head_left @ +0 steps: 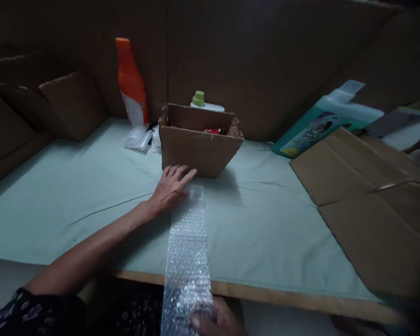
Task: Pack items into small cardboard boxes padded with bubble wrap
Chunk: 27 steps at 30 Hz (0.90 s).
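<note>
A long strip of bubble wrap [189, 238] runs from the front of a small open cardboard box [196, 151] down over the table's near edge. My left hand [171, 189] is open, its fingers stretched against the lower front of the box and its thumb side beside the strip's far end. Below the table edge, my right hand [219, 319] pinches the near part of the bubble wrap. Something red and shiny [213, 131] shows inside the box; the rest of its contents is hidden.
An orange bottle [132, 86] stands at the back left near clear plastic packets [138, 137]. Behind the box is a white bottle with a green cap [198, 98]. A green liquid jug [315, 123] leans at right, beside flattened cardboard [364, 196]. An open carton [66, 105] sits left.
</note>
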Tool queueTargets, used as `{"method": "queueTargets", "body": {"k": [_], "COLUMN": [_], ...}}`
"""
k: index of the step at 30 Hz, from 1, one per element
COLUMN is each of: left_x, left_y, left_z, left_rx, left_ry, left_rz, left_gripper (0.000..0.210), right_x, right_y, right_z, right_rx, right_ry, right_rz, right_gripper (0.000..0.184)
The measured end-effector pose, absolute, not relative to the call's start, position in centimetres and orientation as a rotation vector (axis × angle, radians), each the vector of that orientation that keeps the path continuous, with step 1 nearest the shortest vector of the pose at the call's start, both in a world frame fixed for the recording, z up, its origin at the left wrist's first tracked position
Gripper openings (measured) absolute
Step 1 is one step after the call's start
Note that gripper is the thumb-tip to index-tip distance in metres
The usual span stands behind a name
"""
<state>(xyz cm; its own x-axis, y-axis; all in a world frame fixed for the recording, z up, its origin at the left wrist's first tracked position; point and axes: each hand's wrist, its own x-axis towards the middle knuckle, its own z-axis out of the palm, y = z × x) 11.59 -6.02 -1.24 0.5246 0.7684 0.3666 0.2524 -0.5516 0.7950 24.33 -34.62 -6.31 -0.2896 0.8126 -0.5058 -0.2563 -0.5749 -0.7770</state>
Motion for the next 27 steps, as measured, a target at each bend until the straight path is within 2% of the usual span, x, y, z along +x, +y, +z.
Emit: {"method": "queueTargets", "body": {"k": [4, 7, 10, 14, 16, 17, 18, 20, 21, 22, 25, 27], "left_x": [6.4, 1.9, 0.5, 3.2, 4.8, 5.3, 5.8, 6.3, 6.4, 6.6, 6.7, 6.6], "left_y": [-10.9, -16.3, -20.9, -22.5, -21.5, -20.9, -20.2, -19.2, -18.9, -18.7, -18.8, -19.1], "left_z": [-0.8, 0.0, -0.1, -1.5, -1.9, -2.0, -2.1, -2.3, -2.5, -2.7, -3.5, -4.0], "left_rx": [2.084, 2.16, 2.182, 2.009, 1.837, 1.773, 1.739, 1.743, 1.764, 1.785, 1.839, 1.887], "left_ry": [0.598, 0.381, 0.39, 0.687, 0.876, 0.954, 1.013, 1.092, 1.12, 1.138, 1.147, 1.152], "left_rz": [0.649, 0.304, 0.289, 0.607, 0.612, 0.571, 0.533, 0.495, 0.493, 0.49, 0.496, 0.519], "left_gripper": [0.052, 0.068, 0.074, 0.034, 0.026, 0.027, 0.032, 0.047, 0.054, 0.058, 0.063, 0.063], "right_x": [24.1, 24.0, 23.8, 24.1, 25.0, 25.5, 26.1, 27.0, 27.4, 27.5, 27.4, 27.2], "right_y": [-34.6, -34.2, -33.1, -31.6, -31.2, -31.1, -31.0, -30.8, -30.6, -30.4, -29.2, -28.3], "right_z": [-6.3, -5.6, -4.5, -3.0, -2.2, -1.8, -1.4, -0.8, -0.6, -0.5, -1.4, -2.7], "right_rx": [-1.202, -1.213, -1.153, -0.866, -0.777, -0.776, -0.812, -0.96, -1.048, -1.128, -1.265, -1.317], "right_ry": [-0.716, -0.584, -0.453, -0.499, -0.625, -0.726, -0.852, -1.164, -1.338, -1.511, -1.941, -2.12], "right_rz": [1.968, 1.953, 1.907, 1.912, 1.887, 1.841, 1.761, 1.506, 1.323, 1.11, 0.519, 0.314], "right_gripper": [0.052, 0.05, 0.047, 0.067, 0.077, 0.076, 0.07, 0.044, 0.031, 0.025, 0.042, 0.047]}}
